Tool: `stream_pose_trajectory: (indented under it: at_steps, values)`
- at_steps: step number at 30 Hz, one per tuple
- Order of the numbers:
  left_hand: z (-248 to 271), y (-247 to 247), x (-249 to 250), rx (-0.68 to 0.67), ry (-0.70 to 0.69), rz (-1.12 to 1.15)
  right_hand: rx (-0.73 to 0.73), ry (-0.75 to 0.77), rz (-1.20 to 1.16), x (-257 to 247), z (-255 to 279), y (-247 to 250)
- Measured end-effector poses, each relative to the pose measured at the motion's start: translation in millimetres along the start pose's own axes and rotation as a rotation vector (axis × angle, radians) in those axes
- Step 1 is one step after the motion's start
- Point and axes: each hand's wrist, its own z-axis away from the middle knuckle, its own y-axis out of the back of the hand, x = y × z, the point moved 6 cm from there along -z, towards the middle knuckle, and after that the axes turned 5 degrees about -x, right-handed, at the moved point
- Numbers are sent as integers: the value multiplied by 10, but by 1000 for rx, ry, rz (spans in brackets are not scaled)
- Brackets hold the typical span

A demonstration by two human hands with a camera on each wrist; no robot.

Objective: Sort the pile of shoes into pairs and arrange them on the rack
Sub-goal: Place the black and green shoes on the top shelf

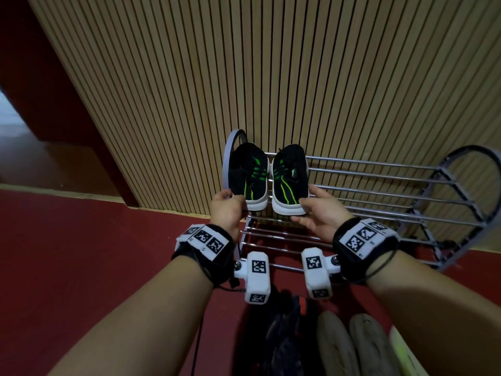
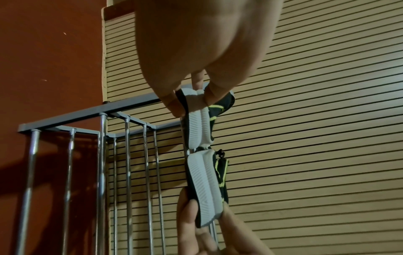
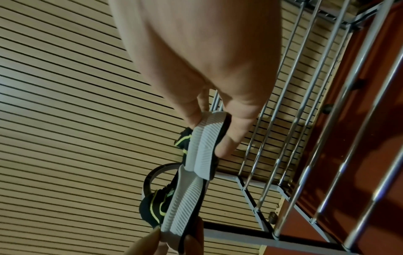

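Two black sneakers with green stripes and white soles sit side by side over the left end of the metal rack's [image 1: 379, 185] top shelf. My left hand [image 1: 230, 204] grips the near end of the left sneaker [image 1: 248, 176], thumb on top. My right hand [image 1: 314, 210] grips the near end of the right sneaker [image 1: 290, 180]. In the left wrist view my left hand [image 2: 191, 101] pinches its sneaker's [image 2: 197, 127] white sole. The right wrist view shows my right hand [image 3: 207, 136] round the other sole [image 3: 202, 146]. Whether the soles rest on the bars I cannot tell.
On the red floor [image 1: 81, 253] by my feet lies a pile: dark shoes [image 1: 284, 335] and two beige soles [image 1: 352, 346]. A lower rack shelf [image 1: 282, 240] runs under my wrists. A slatted wooden wall [image 1: 244, 77] stands right behind the rack.
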Motion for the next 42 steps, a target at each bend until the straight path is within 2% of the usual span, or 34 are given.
stream_pose_trajectory:
  at_steps: [5,12,20,26,31,34,38,42]
  values:
    - [-42,22,20,19,-29,-10,54,-20,-32,121,-74,-90]
    - [-24,14,-46,-35,54,12,37,6,-40,149,-110,-81]
    - [8,-14,-64,-93,-7,38,-10,-56,5,193,-59,-96]
    - [-22,-29,-61,-121,-60,-21,-48,9,-19,189,-72,-91]
    - [-62,-4,-125,-63,-9,17,-33,-13,-70,259,-137,-65]
    - [-51,-31,-126,-55,5,-3,-29,-31,24,244,-133,-50]
    - [-39,13,-155,-32,15,-115,-29,-72,118,258,-93,-55]
    - [35,70,-247,12,77,-202,18,-79,94,309,30,-79]
